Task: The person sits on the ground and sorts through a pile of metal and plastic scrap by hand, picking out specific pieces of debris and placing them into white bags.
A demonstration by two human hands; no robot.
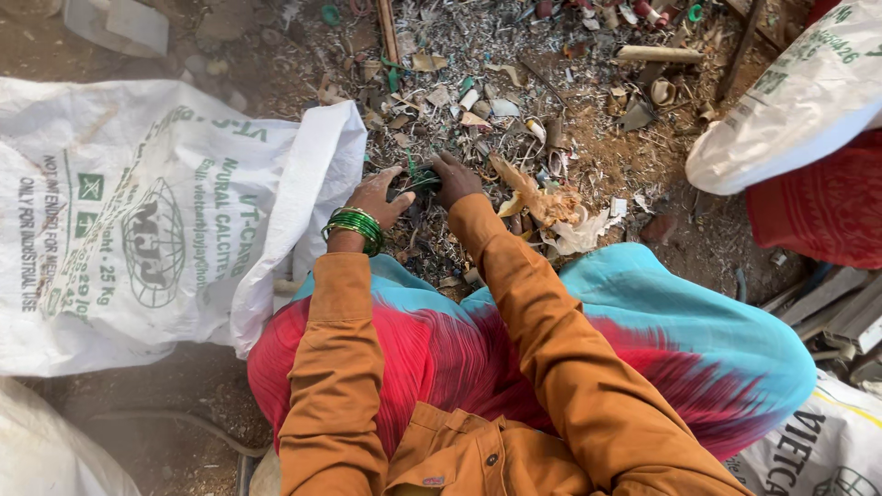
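Scrap (514,83) still covers most of the ground ahead of the person: a wide litter of pale plastic chips, curled shavings, bits of tube and dark fragments, far too many and too small to count. Judging by that, the picking-over looks early or mid-way at best; the heap is thick and spread from the knees out to the top of the view.

Both hands are down in the near edge of it. The left hand (378,197) lies with fingers spread and bent, pressing on the debris; green bangles (355,226) ring its wrist, several of them, stacked too tight to number. The right hand (454,178) is curled over, fingers tucked around a small dark piece (419,184) with a thread of green on it, which sits between the two hands and touches both. Whether the right hand has truly lifted it I cannot tell.

White sacks: four in sight. One large sack (156,220) lies flat and crumpled at the left, its mouth just beside the left hand; how much it holds is hidden. Another sack (790,101) stands at the upper right, a third shows at the lower right corner, a fourth at the lower left.

One tan tube (657,54) lies well off at the top. Grey bars (841,308) lie at the right edge, about three.
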